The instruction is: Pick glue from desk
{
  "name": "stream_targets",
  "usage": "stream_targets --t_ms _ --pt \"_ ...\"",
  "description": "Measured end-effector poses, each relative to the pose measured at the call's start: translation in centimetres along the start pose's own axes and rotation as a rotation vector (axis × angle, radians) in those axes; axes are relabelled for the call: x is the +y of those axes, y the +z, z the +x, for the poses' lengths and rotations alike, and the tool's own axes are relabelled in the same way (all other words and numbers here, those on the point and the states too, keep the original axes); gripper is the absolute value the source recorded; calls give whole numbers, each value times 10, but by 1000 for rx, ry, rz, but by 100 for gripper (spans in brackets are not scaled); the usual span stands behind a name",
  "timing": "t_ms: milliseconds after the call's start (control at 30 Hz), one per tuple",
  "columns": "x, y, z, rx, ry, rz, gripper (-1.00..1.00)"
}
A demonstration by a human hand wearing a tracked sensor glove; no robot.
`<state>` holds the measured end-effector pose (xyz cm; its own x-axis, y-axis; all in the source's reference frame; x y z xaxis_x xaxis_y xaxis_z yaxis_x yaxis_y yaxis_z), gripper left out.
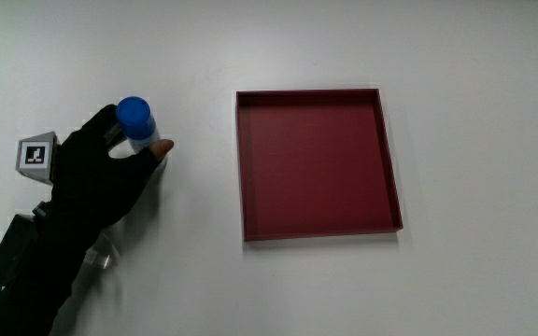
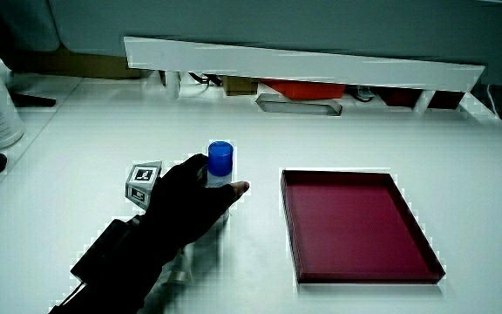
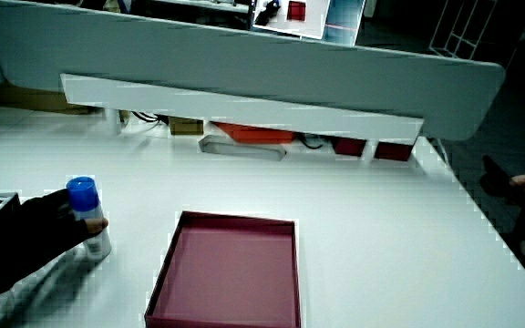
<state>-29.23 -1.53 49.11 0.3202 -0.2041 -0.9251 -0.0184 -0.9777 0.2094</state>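
- Glue stick, blue cap, pale body, stands upright on the white table.
- Hand in black glove is closed around the glue; fingers wrap the body just below the cap, and a bare fingertip presses its side.
- Glue sits at about 1 o'clock from the middle of the hand in the main view.
- Patterned cube rides on the back of the hand, at roughly 10 o'clock from it.
- Red tray lies near the glue at its 3 o'clock, not touching.
- Both side views confirm the grip: glue and within the curled fingers.
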Motion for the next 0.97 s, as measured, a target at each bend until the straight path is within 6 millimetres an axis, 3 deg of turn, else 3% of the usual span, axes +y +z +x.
stream_targets --t_ms 267,500,700,967 --pt "-2 2 3 25 -32 20 100" --pt "4 -4 28 23 -101 3 100" --pt "14 -22 57 -12 -132 -39 100" --pt "24 -60 89 -80 -223 -112 100"
